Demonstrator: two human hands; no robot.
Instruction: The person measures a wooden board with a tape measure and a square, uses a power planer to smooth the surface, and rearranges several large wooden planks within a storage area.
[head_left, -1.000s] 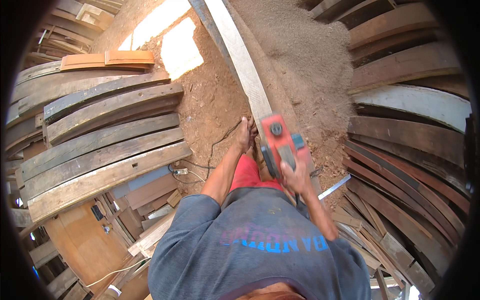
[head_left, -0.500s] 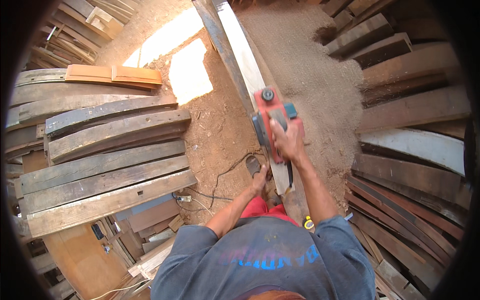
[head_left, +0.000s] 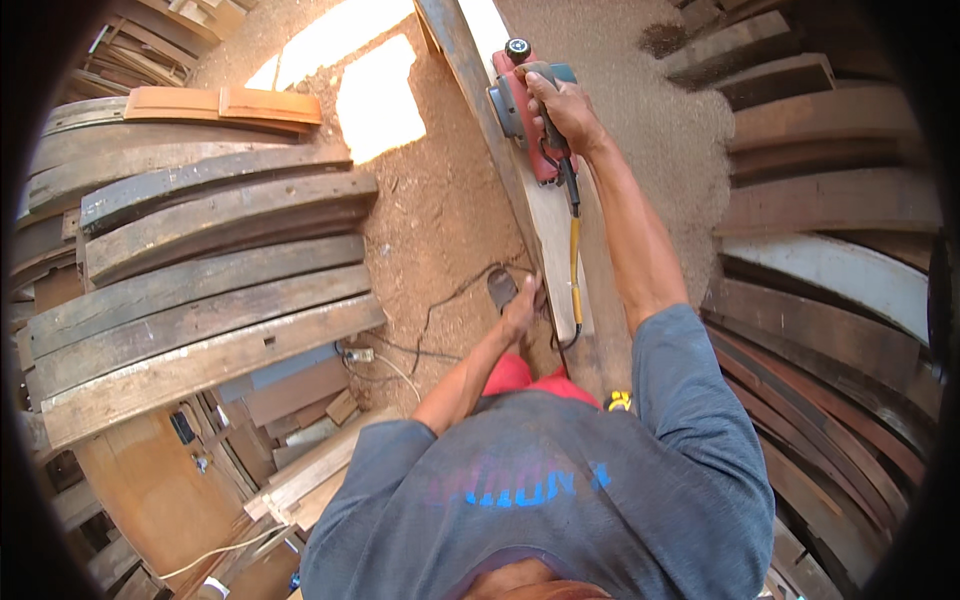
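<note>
My right hand [head_left: 567,112] is wrapped round the rear handle of a red electric planer [head_left: 514,100], which rests on a long pale wooden plank [head_left: 552,232]. The planer stands well along the plank, at the far end of my stretched right arm. From its handle a dark power cord, wrapped in yellow along one stretch [head_left: 575,255], trails back over the near end of the plank. Close to my body, my left hand [head_left: 520,305] grips the plank's left edge near that end; some of its fingers are hidden.
Stacked old boards [head_left: 215,285] line the left side, and more timber [head_left: 825,215] is piled on the right. Wood shavings [head_left: 660,160] cover the ground right of the plank. A black cable [head_left: 430,310] crosses the floor at left. A yellow tape measure [head_left: 619,401] lies near my right side.
My right hand has pushed the planer forward along the plank, away from my body, and the arm has straightened. The cord is drawn out behind it. My left hand stays at the plank's edge.
</note>
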